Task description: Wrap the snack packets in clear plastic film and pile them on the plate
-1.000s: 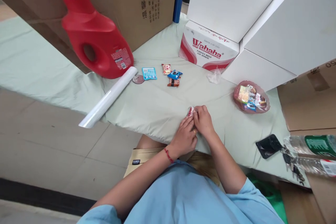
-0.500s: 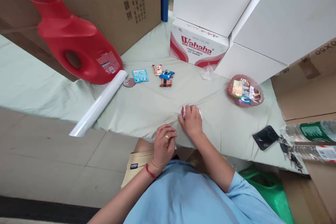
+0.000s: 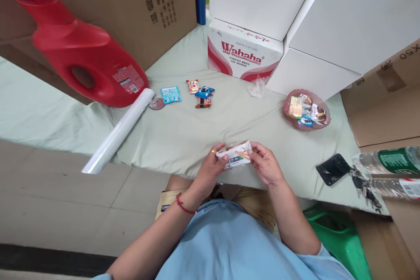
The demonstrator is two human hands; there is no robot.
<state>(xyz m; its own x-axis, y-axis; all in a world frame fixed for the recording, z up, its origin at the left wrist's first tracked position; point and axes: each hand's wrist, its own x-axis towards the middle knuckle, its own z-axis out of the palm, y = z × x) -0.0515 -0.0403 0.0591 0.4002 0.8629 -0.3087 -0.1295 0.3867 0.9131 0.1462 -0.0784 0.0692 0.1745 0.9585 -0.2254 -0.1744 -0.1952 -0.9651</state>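
Note:
A small white snack packet [image 3: 239,155] with a printed face is held up between both hands near the table's front edge. My left hand [image 3: 211,167], with a gold ring and a red bracelet, pinches its left end with the thumb on top. The fingers of my right hand [image 3: 266,164] are closed on its right end. Farther back on the cloth lie a blue snack bag [image 3: 171,94], a red and cream packet [image 3: 193,86], a dark blue packet [image 3: 204,92] and an orange-brown packet [image 3: 204,102].
A pink bowl [image 3: 308,126] of wrapped snacks stands right. A black wallet [image 3: 333,169] and keys [image 3: 364,188] lie beside bottles. Left are a white roll [image 3: 118,132], a round brown disc [image 3: 157,103] and a red jug [image 3: 82,48]. Behind stands a Wahaba carton [image 3: 244,54].
My right hand has lifted the packet from the cloth. My left hand has come up from the table edge and taken its left end. The view has shifted slightly.

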